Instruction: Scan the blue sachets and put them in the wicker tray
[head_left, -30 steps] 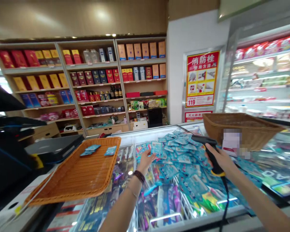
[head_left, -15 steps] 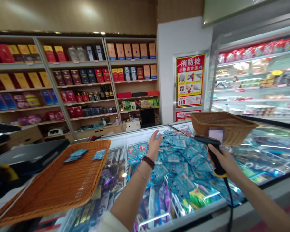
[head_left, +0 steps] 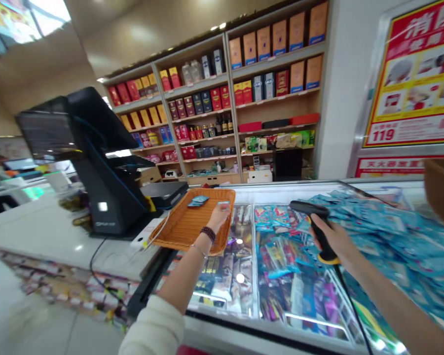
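Note:
My left hand reaches over the right side of the orange wicker basket. Its fingers are closed at a small blue packet, partly hidden by the hand. Further left in that basket lie a few more blue packets. On the right, my right hand is wrapped around the handle of a black barcode scanner, with its cord hanging down. The scanner is held above the glass-topped freezer, its head pointing left. A large heap of blue packets spreads over the glass to the right.
A black checkout terminal stands on the white counter at left. Wrapped frozen goods show through the freezer glass. A brown basket is at the right edge. Shelves of boxed goods line the back wall.
My left hand has moved left from the heap to the orange basket, and its fingers have closed. The view has swung left, bringing the terminal in. My right hand still holds the barcode scanner.

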Demonstrator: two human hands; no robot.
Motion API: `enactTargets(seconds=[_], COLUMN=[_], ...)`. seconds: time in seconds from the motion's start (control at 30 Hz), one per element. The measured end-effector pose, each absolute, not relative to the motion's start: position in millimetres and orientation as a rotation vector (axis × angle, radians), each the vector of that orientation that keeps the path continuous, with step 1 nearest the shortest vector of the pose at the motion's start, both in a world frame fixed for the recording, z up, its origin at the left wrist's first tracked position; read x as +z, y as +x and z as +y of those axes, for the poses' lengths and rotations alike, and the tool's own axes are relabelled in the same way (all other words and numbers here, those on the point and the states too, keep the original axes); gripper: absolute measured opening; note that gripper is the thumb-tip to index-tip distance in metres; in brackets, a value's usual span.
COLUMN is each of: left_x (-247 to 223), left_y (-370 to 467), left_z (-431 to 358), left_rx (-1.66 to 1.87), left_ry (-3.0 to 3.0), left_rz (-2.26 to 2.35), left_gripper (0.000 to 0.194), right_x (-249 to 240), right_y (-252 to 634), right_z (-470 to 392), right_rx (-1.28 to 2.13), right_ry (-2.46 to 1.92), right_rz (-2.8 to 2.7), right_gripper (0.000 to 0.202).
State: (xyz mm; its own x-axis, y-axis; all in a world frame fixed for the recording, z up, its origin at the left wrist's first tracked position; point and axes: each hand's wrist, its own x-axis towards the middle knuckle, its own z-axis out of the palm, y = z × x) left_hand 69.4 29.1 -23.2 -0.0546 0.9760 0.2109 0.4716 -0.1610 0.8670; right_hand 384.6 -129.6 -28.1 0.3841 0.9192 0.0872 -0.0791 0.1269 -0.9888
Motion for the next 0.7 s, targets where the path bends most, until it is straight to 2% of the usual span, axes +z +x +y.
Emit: enactTargets(seconds=[0.2, 0.37, 0.57, 0.7], left_x=[-22, -17, -23, -24], left_y=[24, 40, 61, 50], left_z=[59, 87, 105, 103], left_rx=[0.910, 0.708, 0.288, 0.390], left_ry=[1.728, 1.769, 1.960, 1.938], left_rz=[1.919, 2.088, 2.254, 2.276], left_gripper=[0.031, 0.041, 0.056, 0.050], right_x=[-50, -69, -81, -81], right_y=[330, 329, 340, 336], right_z=[-97, -94, -89, -89], right_rx=[1.069, 1.132, 1.143, 1.133], right_ry=[-1.155, -1.190, -1.193, -1.171], right_rz=[-0.908, -0.920, -0.940, -0.911], right_gripper=[0.049, 0.052, 0.053, 0.048])
